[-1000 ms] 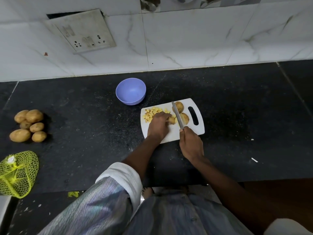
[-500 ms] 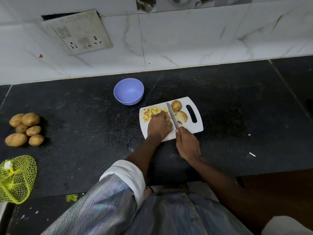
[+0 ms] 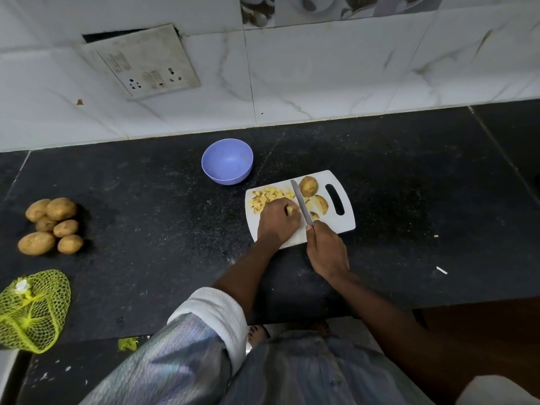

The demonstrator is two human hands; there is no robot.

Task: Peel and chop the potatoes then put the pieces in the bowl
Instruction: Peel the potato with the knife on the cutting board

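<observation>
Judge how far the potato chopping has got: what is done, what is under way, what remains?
Done: a heap of chopped pieces lies on the cutting board.
Under way: the left hand holds a piece while the right hand grips the knife.
Left: a whole potato and a half on the board, six potatoes to the side, and the bowl holds nothing.

Yellow chopped potato pieces (image 3: pixel 270 197) heaped beyond left hand (image 3: pixel 277 222); brown unpeeled whole potato (image 3: pixel 308 185) right of it; empty lilac plastic bowl (image 3: pixel 227 161) farther beyond.
</observation>
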